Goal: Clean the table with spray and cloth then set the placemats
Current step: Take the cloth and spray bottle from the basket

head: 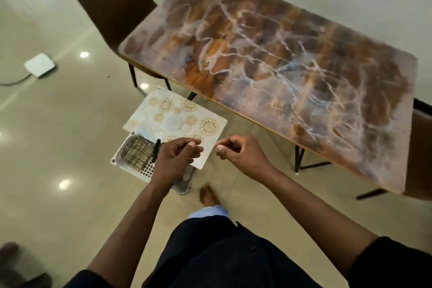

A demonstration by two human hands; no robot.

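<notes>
- Starting at the far left of my left hand: white box (39, 65) with a cable lies on the floor, well apart from me. Not part of the job.
- Just left of and under my left hand (178, 156): white perforated basket (140, 169) on the floor, with a folded checked cloth (136, 152) in it and a black stick-like thing (156, 150) upright at its edge, perhaps the spray's nozzle; cannot tell, my wrist hides the rest.
- Placemat (174, 119), pale with round floral motifs, lies across the basket top and juts out beyond my left hand. Judged: supplies are stacked together beside the table for easy reach.
- Left hand: fingers loosely curled, thumb on top, gripping nothing; it hovers above the placemat's near edge.
- Right hand (240, 155), just beside the left, apart from it: fingers curled in, nothing held as far as I can see.
- Beyond and right of my right hand: table (268, 61), brown marbled top, nothing on it. Dark chair (105, 2) at its far left end.
- Judged: no mat is set and the cloth is untouched, so cleaning appears not yet begun; cloth and spray come first, and the mat lying over the basket must be moved aside.
</notes>
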